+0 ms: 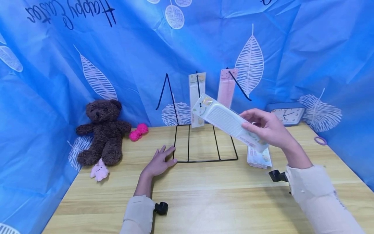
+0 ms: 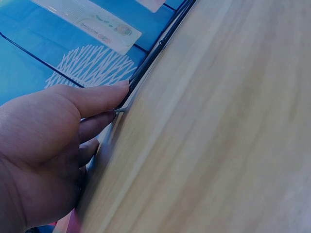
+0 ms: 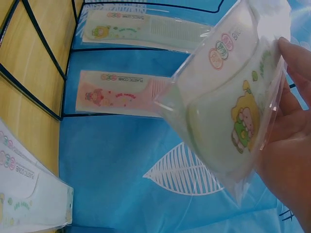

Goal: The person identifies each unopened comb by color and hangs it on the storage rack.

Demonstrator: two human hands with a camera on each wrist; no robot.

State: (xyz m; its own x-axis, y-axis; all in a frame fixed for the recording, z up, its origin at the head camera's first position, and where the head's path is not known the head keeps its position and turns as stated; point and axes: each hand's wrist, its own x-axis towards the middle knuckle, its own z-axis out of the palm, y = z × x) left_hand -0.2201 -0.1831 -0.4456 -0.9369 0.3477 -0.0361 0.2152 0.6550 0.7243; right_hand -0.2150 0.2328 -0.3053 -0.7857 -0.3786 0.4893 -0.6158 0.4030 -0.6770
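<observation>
My right hand [image 1: 267, 126] grips a packaged pale green plastic comb [image 1: 225, 119] by its lower end, thumb on top. The pack slants, hole end up to the left, before a black wire rack [image 1: 204, 161]. In the right wrist view, a cartoon figure shows on this comb's handle [image 3: 243, 121]. At the rack's front left corner rests my left hand [image 1: 159, 162], thumb and index fingertips touching the wire. One white comb pack [image 1: 194, 94] hangs on the middle hook, and a pink comb pack [image 1: 226, 87] on the right hook. The left hook [image 1: 161, 92] is bare.
Several comb packs lie in a stack [image 1: 259, 159] right of the rack. A blue clock [image 1: 287, 113] and a purple ring [image 1: 320, 140] are farther right. On the left are a brown teddy bear [image 1: 105, 130], a pink bow [image 1: 138, 132] and a small pink toy [image 1: 100, 170].
</observation>
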